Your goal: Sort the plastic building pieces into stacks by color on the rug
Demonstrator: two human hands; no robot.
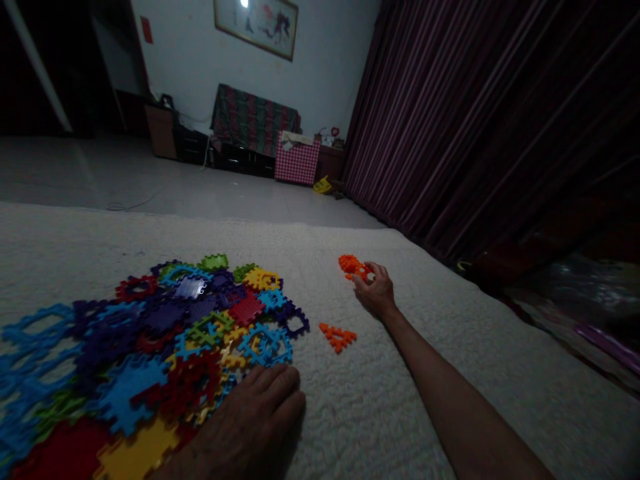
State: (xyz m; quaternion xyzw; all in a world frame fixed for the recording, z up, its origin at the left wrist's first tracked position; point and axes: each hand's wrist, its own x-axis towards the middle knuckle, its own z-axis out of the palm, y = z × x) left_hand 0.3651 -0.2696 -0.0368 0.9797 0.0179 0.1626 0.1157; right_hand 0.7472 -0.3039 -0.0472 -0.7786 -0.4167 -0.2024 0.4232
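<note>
Orange plastic interlocking pieces (351, 265) are sitting pinched in your right hand (374, 292), out on the cream fleece blanket (400, 400). Your left hand (250, 420) is resting flat, seemingly unclenched, against the multicoloured tile pile (165, 333), well apart.

The interlocking pieces (165, 333) look like smooth, slightly glossy plastic, as does the orange piece (351, 265). The pale blanket (360, 400) beneath is nubbly, matt fleece cloth.

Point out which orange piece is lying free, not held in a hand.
The flat orange triangle, lying alone on the white blanket just right of the colourful pile. The other orange piece is gripped in the right hand.
</note>
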